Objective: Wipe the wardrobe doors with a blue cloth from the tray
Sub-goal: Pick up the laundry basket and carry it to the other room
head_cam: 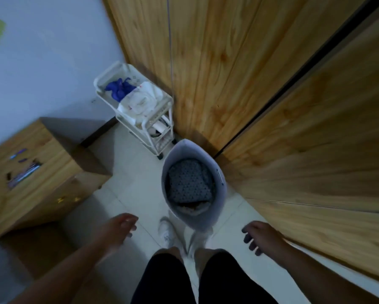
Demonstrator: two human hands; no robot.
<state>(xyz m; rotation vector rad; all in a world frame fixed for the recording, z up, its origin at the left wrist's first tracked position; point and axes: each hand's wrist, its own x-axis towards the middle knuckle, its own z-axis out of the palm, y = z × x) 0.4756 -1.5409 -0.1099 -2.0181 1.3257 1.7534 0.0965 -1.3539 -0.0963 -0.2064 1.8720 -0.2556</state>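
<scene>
While both hands hang empty, fingers loosely spread, the blue cloth (119,89) lies crumpled in the top tray (100,81) of the white trolley, well beyond either grip. Left hand (118,230) and right hand (262,236) hover over the floor on either side of the grey laundry basket (194,218), which stands between them and the trolley. Beside the trolley rise the wooden wardrobe doors (239,84).

blurred cabinet-top clutter (23,170), forearms cut off
</scene>
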